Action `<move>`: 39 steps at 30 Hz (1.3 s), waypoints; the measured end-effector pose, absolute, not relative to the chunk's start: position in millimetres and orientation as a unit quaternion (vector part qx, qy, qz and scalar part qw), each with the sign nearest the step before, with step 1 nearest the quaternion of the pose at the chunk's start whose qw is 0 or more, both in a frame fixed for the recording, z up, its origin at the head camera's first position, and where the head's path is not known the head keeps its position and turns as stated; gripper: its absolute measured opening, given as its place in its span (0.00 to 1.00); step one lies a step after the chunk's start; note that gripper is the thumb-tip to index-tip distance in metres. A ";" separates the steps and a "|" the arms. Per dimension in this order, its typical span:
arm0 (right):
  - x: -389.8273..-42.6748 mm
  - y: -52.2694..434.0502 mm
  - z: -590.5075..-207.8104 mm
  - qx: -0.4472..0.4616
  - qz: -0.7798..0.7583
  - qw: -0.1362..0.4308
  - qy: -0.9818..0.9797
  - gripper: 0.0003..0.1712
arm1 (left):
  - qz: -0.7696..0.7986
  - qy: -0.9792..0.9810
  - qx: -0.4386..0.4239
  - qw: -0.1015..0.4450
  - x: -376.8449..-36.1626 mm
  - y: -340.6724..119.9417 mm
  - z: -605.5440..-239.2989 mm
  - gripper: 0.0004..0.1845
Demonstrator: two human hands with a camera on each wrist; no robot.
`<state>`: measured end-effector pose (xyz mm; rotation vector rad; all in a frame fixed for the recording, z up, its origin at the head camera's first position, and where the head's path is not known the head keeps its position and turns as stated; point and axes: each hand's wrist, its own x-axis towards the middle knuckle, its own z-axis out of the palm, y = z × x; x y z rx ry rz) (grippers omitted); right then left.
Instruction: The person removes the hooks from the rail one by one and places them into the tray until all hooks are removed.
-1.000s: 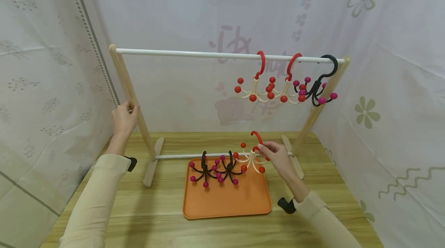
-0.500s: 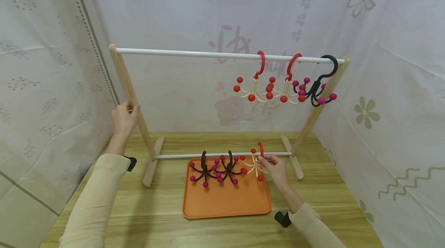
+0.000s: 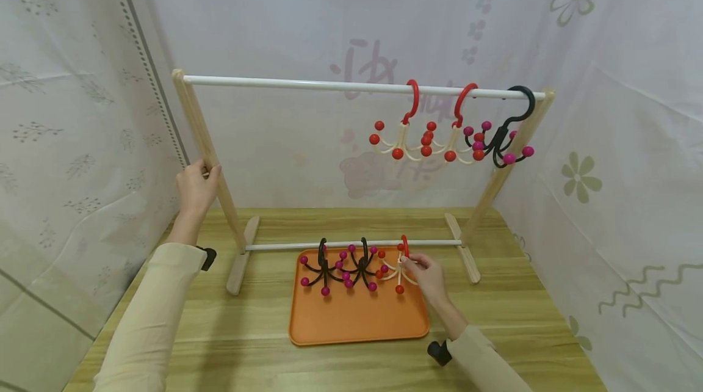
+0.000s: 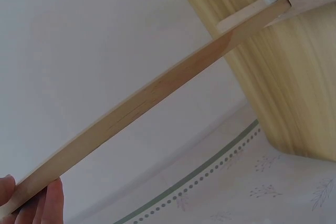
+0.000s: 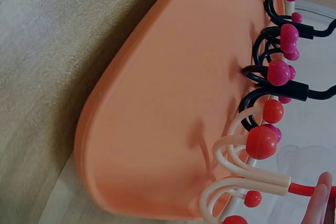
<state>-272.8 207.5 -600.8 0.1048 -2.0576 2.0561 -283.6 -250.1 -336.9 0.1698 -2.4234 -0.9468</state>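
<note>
My left hand [image 3: 204, 171] grips the left wooden post [image 3: 205, 135] of a small clothes rack; in the left wrist view the fingertips [image 4: 51, 201] wrap the post [image 4: 157, 90]. My right hand [image 3: 413, 261] pinches the red hook of a cream multi-arm hanger with red balls [image 3: 398, 270], which rests at the back right of the orange tray [image 3: 357, 319]. In the right wrist view the cream hanger [image 5: 244, 182] touches the tray [image 5: 157, 108], with a fingertip [image 5: 317, 203] on its red neck. Two black hangers with magenta balls [image 3: 340, 267] lie beside it.
On the white top rail [image 3: 302, 84] hang two cream-and-red hangers [image 3: 403, 132] [image 3: 456, 135] and one black hanger [image 3: 505, 135] at the right end. A lower white rail [image 3: 274, 246] runs just behind the tray. White patterned curtains enclose the wooden table [image 3: 247, 343].
My right hand has lowered the cream hanger from above the lower rail down onto the tray, next to the black hangers. My left hand has stayed on the post.
</note>
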 end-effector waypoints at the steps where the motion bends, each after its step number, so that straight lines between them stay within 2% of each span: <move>1: -273.3 206.6 -601.6 0.036 0.702 0.115 -0.702 0.17 | -0.350 -0.897 0.063 0.264 -283.8 -250.2 -337.1 0.14; 6: -270.3 202.1 -596.4 0.049 0.689 0.123 -0.713 0.16 | -0.352 -0.896 0.063 0.262 -283.4 -249.3 -336.5 0.14; 10: -250.0 194.1 -562.1 0.077 0.677 0.123 -0.722 0.13 | -0.355 -0.895 0.063 0.263 -283.7 -248.8 -336.3 0.14; 13: -237.8 189.6 -541.9 0.064 0.669 0.108 -0.733 0.12 | -0.353 -0.895 0.064 0.265 -284.5 -249.0 -336.7 0.13; 16: -240.1 191.0 -542.1 0.043 0.649 0.102 -0.753 0.14 | -0.351 -0.896 0.061 0.266 -284.5 -249.1 -336.8 0.14; 20: -259.6 205.1 -551.8 0.052 0.606 0.159 -0.778 0.14 | -0.352 -0.895 0.060 0.266 -284.0 -249.0 -336.7 0.14; 23: -301.3 229.2 -586.1 0.038 0.556 0.234 -0.796 0.14 | -0.351 -0.896 0.062 0.265 -284.2 -249.0 -337.2 0.14; 26: -343.9 250.3 -605.4 0.053 0.564 0.284 -0.773 0.13 | -0.350 -0.897 0.063 0.264 -284.7 -249.3 -337.9 0.13; 29: -315.8 231.7 -517.6 0.091 0.600 0.305 -0.734 0.10 | -0.351 -0.896 0.063 0.265 -284.8 -249.4 -338.0 0.13; 31: -282.1 210.5 -443.0 0.122 0.620 0.316 -0.708 0.09 | -0.352 -0.896 0.063 0.265 -284.4 -249.1 -337.4 0.13; 33: -244.6 187.1 -369.1 0.108 0.607 0.330 -0.715 0.08 | -0.352 -0.895 0.063 0.266 -284.0 -248.9 -337.0 0.13; 36: -232.3 176.3 -321.7 0.120 0.606 0.345 -0.707 0.08 | -0.353 -0.895 0.060 0.267 -283.3 -248.6 -336.2 0.13; 39: -232.3 172.2 -290.0 0.132 0.591 0.357 -0.711 0.10 | -0.353 -0.894 0.060 0.268 -282.5 -248.7 -335.5 0.13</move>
